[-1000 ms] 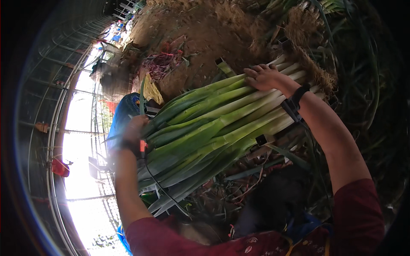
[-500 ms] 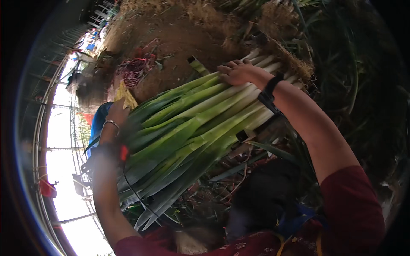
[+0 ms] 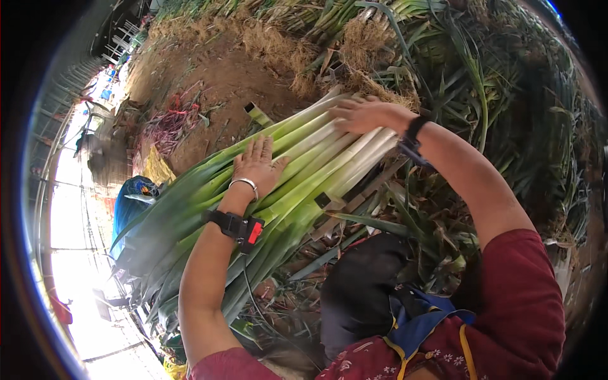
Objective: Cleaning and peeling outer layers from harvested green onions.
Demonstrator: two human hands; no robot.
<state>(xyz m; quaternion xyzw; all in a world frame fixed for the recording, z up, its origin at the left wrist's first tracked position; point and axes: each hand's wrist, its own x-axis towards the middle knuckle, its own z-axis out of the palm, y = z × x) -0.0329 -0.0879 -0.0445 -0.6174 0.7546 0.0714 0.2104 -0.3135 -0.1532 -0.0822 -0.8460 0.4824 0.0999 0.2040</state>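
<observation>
A thick bundle of leeks (image 3: 297, 166) lies slantwise before me, white stems and roots to the upper right, dark green leaves fanning to the lower left. My left hand (image 3: 258, 166) rests flat on the green part of the stalks, fingers stretched out. Across the white stems near the roots lies my right hand (image 3: 367, 115), its fingers extended over them and not wrapped round. Under the bundle runs a narrow support, whose squared ends (image 3: 258, 114) stick out on both sides. Each wrist wears a black strap.
Heaps of more leeks with brown roots (image 3: 367, 47) lie at the top and right. Reddish-purple strands (image 3: 171, 123) lie on the brown ground at the upper left. A blue plastic bag (image 3: 130, 209) and a yellow bag (image 3: 158, 166) sit left of the leaves. Leaf scraps litter the ground below.
My left hand has moved right from the leaf tips beside the yellow bag onto the middle of the bundle. My right hand remains on the white stems. The whole view has shifted somewhat.
</observation>
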